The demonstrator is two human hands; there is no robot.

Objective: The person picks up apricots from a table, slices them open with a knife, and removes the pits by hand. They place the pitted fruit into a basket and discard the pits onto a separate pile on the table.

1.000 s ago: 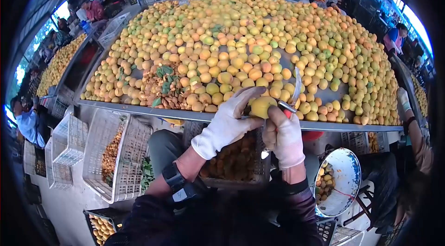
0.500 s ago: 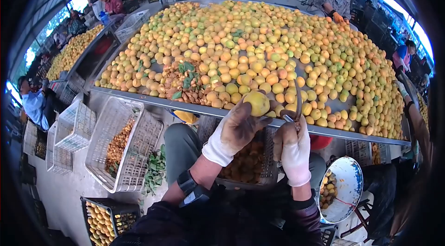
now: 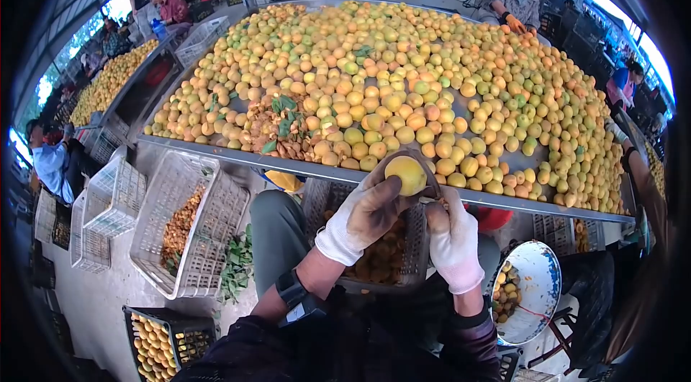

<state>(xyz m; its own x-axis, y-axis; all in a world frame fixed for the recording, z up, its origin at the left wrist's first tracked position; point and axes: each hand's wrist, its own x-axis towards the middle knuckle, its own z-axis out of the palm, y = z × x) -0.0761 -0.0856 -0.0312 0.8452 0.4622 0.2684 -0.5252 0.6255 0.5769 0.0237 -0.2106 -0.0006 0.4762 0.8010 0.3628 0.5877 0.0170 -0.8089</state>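
Note:
My left hand (image 3: 363,215), in a stained white glove, holds a yellow apricot (image 3: 405,174) just in front of the table's near edge. My right hand (image 3: 452,239), also gloved, grips a small curved knife (image 3: 430,179) whose blade wraps over the top and right side of the apricot. Beneath both hands a grey basket (image 3: 413,256) of cut apricots rests on my lap. A large metal table (image 3: 518,201) heaped with yellow and orange apricots (image 3: 403,80) stretches out ahead.
A pile of brown pits and green leaves (image 3: 277,130) lies on the table's near left. A white basket (image 3: 216,227) with pits stands at left, a blue-rimmed bowl (image 3: 538,294) of fruit at right, a dark crate (image 3: 162,342) below. Several people sit around the tables.
The apricot has come down from above the table edge towards my lap. The knife blade, upright beside the fruit before, now curves around it. The view barely shifted.

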